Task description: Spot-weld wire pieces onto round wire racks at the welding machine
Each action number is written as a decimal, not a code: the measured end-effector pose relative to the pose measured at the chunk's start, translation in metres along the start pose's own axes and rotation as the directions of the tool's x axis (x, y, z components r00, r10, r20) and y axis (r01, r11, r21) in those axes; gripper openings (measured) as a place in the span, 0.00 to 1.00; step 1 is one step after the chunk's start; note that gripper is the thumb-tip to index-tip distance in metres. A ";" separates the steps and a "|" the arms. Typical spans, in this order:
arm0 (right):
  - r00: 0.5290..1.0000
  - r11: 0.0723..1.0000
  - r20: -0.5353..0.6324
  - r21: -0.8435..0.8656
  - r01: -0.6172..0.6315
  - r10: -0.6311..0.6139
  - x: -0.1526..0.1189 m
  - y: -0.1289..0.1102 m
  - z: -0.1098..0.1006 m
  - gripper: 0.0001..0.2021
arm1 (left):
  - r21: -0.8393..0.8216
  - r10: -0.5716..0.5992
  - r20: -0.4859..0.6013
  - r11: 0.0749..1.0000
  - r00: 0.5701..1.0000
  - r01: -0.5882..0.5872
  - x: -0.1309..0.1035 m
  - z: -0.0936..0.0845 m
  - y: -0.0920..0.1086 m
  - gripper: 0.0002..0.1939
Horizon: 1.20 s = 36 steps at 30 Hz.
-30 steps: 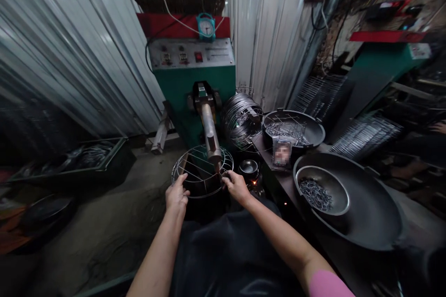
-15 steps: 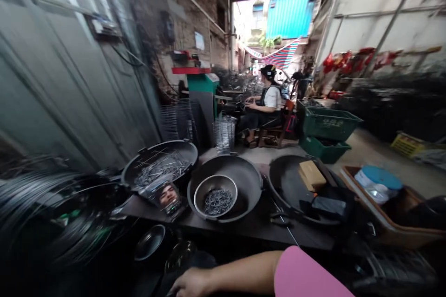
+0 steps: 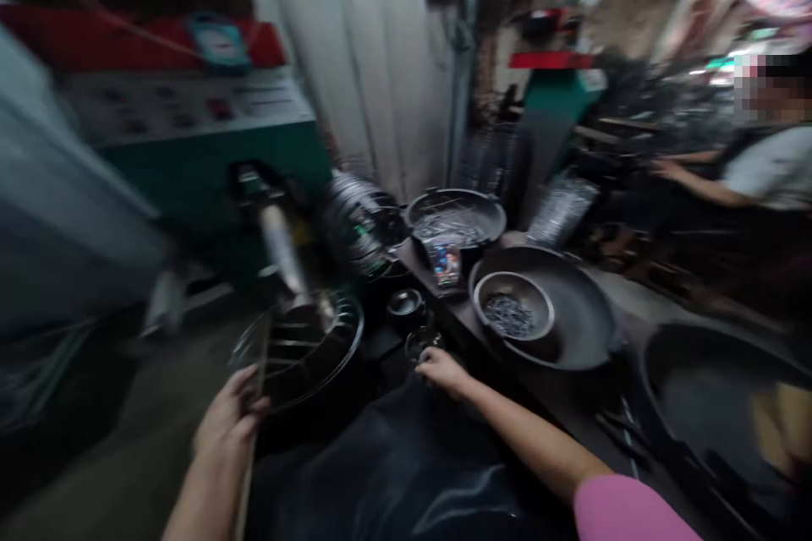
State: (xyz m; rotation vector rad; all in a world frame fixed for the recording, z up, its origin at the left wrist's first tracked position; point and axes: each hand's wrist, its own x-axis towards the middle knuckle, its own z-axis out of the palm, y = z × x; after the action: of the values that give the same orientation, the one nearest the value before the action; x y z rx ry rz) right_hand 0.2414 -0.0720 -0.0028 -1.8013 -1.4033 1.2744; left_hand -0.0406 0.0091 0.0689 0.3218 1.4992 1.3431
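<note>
My left hand (image 3: 229,414) is closed on a thin, long strip (image 3: 249,465) that runs down toward the bottom edge. Just beyond it is a round, dark wire-rimmed thing (image 3: 346,355), too blurred to name. My right hand (image 3: 444,372) is closed over the edge of my dark apron (image 3: 386,461), beside a small glassy round vessel (image 3: 419,341); what its fingers hold, if anything, is hidden. A small metal cup (image 3: 404,303) stands a little farther off.
A green and red machine (image 3: 222,161) stands at left. On the bench are a pan of wire pieces (image 3: 491,207), a wide pan (image 3: 587,304) holding a bowl (image 3: 546,317) of small metal bits, and another pan (image 3: 685,389). A co-worker (image 3: 774,169) sits at right.
The view has swung left and down, bringing the left machine and my left hand with the strip into sight. My right hand now appears higher, near the glassy vessel.
</note>
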 end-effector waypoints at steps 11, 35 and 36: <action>0.885 0.754 0.051 0.548 0.362 -0.462 0.031 -0.101 0.058 0.11 | -0.207 0.055 -0.063 0.976 0.996 -0.067 -0.008 -0.007 -0.007 0.23; 0.889 0.853 0.095 0.342 0.394 -0.449 0.036 -0.104 0.061 0.06 | -0.161 0.154 -0.126 0.972 0.980 -0.173 -0.007 -0.009 -0.011 0.26; 0.887 0.852 0.093 0.338 0.398 -0.452 0.037 -0.105 0.061 0.06 | -0.160 0.148 -0.127 0.973 0.981 -0.167 -0.006 -0.008 -0.010 0.26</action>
State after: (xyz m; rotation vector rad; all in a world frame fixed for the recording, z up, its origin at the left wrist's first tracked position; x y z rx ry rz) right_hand 0.1411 -0.0112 0.0462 -1.1109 -1.4887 1.3344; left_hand -0.0399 -0.0037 0.0620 0.2630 1.4647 1.6291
